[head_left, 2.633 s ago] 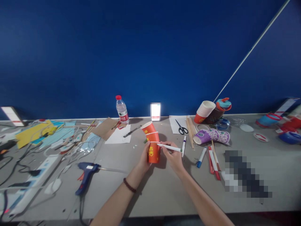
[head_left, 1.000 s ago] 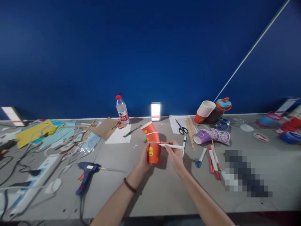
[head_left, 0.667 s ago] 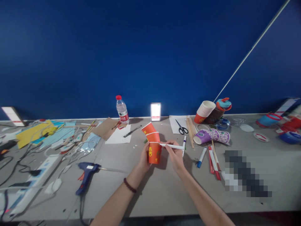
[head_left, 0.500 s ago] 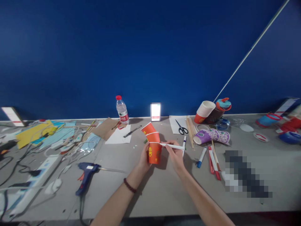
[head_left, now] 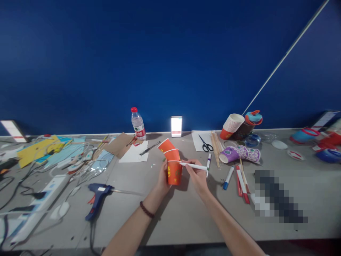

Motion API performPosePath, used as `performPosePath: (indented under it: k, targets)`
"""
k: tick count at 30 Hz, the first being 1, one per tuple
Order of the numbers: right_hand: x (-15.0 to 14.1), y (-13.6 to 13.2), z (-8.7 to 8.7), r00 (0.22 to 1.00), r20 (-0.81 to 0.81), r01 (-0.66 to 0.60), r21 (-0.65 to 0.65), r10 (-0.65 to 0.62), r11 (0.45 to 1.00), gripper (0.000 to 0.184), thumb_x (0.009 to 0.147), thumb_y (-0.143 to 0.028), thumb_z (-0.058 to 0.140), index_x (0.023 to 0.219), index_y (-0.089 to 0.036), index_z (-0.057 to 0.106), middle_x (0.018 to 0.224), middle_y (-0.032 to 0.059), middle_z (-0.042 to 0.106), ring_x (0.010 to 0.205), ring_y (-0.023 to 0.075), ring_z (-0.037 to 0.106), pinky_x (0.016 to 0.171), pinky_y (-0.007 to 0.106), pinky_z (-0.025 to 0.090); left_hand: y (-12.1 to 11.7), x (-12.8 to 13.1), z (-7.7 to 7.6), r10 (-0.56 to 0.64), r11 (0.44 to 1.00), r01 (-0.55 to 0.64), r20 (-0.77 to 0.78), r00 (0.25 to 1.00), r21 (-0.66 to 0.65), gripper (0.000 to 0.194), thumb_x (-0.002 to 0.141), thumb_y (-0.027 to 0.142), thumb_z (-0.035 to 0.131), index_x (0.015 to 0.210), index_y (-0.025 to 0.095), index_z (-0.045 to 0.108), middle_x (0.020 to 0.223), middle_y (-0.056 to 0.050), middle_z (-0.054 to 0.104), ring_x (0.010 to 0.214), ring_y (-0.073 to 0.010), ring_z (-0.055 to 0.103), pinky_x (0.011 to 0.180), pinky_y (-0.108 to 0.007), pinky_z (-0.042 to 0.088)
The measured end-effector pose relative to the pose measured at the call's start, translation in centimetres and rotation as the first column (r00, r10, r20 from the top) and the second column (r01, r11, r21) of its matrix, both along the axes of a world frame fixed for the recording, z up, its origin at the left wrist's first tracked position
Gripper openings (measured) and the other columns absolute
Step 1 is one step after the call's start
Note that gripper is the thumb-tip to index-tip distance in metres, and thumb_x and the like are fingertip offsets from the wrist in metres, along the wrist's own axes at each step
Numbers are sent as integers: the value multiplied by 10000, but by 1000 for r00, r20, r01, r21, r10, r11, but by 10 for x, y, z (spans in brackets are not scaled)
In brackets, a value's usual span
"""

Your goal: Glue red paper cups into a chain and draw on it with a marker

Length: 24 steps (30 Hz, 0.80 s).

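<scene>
Several red paper cups (head_left: 174,173) with yellow print and white rims are joined in a curved stack that bends up and to the left. My left hand (head_left: 163,177) is closed round the left side of the lowest cup; its fingers are partly hidden behind it. A white marker (head_left: 195,166) is pinched in my right hand (head_left: 197,177), its tip at the white rim of the lowest cup. Just behind my right hand lies another marker (head_left: 209,160) with a purple end.
On the left are a blue glue gun (head_left: 98,199), a power strip (head_left: 39,209) and tangled cables. Behind stand a water bottle (head_left: 138,124) and a lit phone (head_left: 176,126). Scissors (head_left: 206,145), wooden sticks (head_left: 217,149), purple cups (head_left: 239,154) and markers (head_left: 228,177) lie on the right.
The cup stack has turned and shifted slightly left in my left hand. My right hand has moved a little left along with the marker, whose tip stays at the rim.
</scene>
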State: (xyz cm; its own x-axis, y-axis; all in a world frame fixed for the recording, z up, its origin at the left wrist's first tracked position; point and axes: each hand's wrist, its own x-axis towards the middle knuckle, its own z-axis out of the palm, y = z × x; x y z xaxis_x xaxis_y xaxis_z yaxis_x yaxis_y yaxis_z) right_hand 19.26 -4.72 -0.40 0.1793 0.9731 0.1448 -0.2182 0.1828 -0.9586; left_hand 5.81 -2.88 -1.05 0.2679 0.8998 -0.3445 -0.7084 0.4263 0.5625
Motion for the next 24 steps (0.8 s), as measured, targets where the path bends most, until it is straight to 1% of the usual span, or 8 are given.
performPosePath:
  k: [4,10,13,24]
  targets:
    - [1,1,-4,999,44,1,9,-2,1000,249,791,-431,699,868,-208,619,937,74,728,862,230,684,724,332,541,-1,2,-2,21,998,-21,-9,1000,52,375,824,419,615,975,83,683,851,-105,726,717,-201,677,661,-306,540]
    - [2,1,-6,988,144,51,47,-58,998,208,814,-403,672,871,-205,646,956,69,712,934,236,663,843,368,510,0,3,-3,44,999,-44,-7,999,22,347,822,391,626,951,73,676,811,-97,717,700,-191,673,668,-305,548]
    - [1,2,-6,984,166,51,55,-59,997,210,811,-406,668,869,-204,653,931,61,710,922,232,662,847,365,509,0,3,-3,37,999,-37,7,999,18,338,837,387,609,950,74,675,820,-101,719,705,-184,674,700,-303,550]
    - [2,3,-9,978,205,22,43,-31,999,187,818,-386,655,874,-208,655,945,62,707,933,237,658,858,371,501,1,3,-6,39,999,-39,20,999,28,318,852,364,591,951,75,683,851,-105,729,702,-178,674,717,-299,556]
